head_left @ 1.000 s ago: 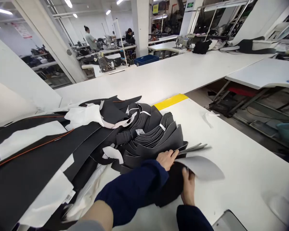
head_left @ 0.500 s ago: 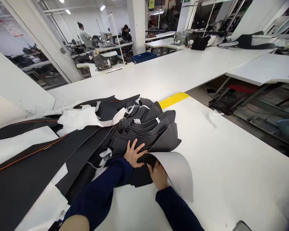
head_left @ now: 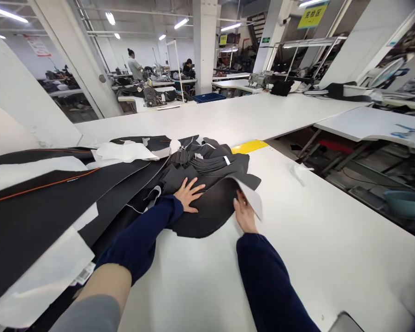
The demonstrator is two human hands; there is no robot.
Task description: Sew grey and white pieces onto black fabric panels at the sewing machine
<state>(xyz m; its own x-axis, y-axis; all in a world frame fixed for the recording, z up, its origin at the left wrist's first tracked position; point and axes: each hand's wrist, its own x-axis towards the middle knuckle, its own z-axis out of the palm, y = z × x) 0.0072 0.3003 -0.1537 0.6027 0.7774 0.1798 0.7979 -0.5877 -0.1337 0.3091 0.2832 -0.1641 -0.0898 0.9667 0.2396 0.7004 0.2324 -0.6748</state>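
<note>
My left hand (head_left: 190,194) lies flat with fingers spread on a dark, pliable cut panel (head_left: 207,213), which has a pale grey underside. My right hand (head_left: 245,213) pinches that panel's far right edge, where a pale corner (head_left: 251,196) curls upward. Behind the hands sits a heap of dark grey cut pieces (head_left: 207,162), with small white tags among them. Long black panels with orange piping (head_left: 44,193) and white sheets (head_left: 124,152) spread to the left.
The pieces lie on a long white table (head_left: 318,221), with a yellow strip (head_left: 249,146) at its far edge. A white scrap (head_left: 299,173) lies to the right. Beyond stand sewing machines (head_left: 260,79), a blue crate (head_left: 209,97) and two co-workers (head_left: 134,67).
The panel's curled pale part has folded down and now shows mostly its dark face. My hands have moved apart, and the view has pulled back from the heap.
</note>
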